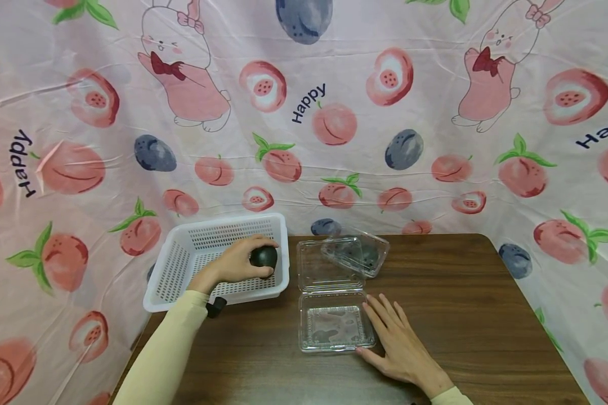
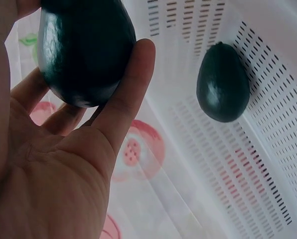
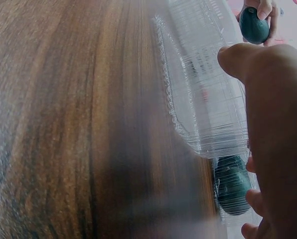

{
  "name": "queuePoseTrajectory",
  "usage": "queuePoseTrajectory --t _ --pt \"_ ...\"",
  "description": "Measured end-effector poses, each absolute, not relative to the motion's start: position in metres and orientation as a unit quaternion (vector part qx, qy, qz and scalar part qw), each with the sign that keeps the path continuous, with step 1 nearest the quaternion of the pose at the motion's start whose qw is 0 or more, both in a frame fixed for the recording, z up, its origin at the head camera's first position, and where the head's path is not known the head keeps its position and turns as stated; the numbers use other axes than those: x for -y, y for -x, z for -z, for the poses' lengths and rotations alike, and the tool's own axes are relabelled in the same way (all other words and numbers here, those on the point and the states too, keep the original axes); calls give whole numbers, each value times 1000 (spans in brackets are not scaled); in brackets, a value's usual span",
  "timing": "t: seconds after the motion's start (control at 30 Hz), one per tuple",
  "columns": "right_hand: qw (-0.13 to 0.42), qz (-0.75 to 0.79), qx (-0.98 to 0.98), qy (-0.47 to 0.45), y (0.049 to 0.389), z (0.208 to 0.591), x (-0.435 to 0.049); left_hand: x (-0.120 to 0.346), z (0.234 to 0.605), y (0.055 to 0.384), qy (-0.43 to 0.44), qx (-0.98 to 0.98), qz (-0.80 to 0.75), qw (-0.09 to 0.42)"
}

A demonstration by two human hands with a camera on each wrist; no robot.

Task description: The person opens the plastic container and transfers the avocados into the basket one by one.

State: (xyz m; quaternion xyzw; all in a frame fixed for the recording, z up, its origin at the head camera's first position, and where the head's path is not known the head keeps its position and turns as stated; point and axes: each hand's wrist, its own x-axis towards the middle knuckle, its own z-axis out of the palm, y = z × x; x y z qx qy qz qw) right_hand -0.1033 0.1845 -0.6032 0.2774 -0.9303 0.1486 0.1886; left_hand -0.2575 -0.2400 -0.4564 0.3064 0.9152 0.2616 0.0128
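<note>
A dark green avocado (image 1: 264,260) is gripped in my left hand (image 1: 233,261), fingers and thumb round its sides, over the right part of the white plastic basket (image 1: 174,236). Inside the basket, the left wrist view shows a second avocado (image 2: 223,83) lying against the slotted wall. An unlidded clear plastic clamshell box (image 1: 336,332) lies on the table, its lid folded back away from me. My right hand (image 1: 400,344) rests at the box's right side, fingers extended and fingertips at its edge, thumb by the near right corner.
Behind the unlidded box stands another clear clamshell box (image 1: 380,253), with a dark green avocado (image 3: 232,186) visible inside it. Both boxes stand on a brown wood-grain table (image 1: 456,292). A fruit-and-rabbit patterned curtain (image 1: 344,163) hangs round the table's back and sides.
</note>
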Motion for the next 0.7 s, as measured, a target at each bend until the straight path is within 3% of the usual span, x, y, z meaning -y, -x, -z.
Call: queuePoseTrajectory --t 0.7 --pt "181 -160 931 -272 103 602 -186 270 451 283 -259 -928 -269 0"
